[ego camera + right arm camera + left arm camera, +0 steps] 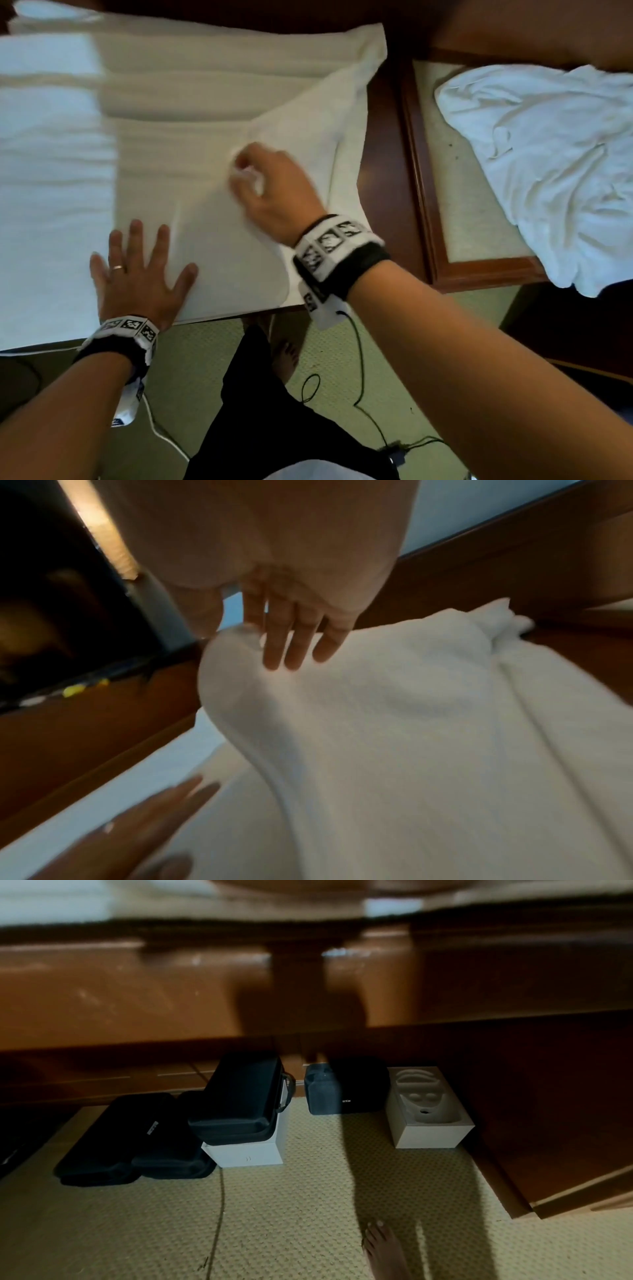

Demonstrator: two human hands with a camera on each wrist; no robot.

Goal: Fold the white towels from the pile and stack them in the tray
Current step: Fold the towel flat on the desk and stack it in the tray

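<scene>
At the tabletop's near edge the left hand [137,274] is pressing spread fingers on the towel [212,219] while the right hand [274,192] is pinching its corner, folding it over; a slipping pinch could skew the fold.

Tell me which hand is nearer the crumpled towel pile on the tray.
Right. The right hand pinches a fold of the flat towel, nearer the pile. The left hand presses that towel flat, farther over on the side away from the pile.
</scene>
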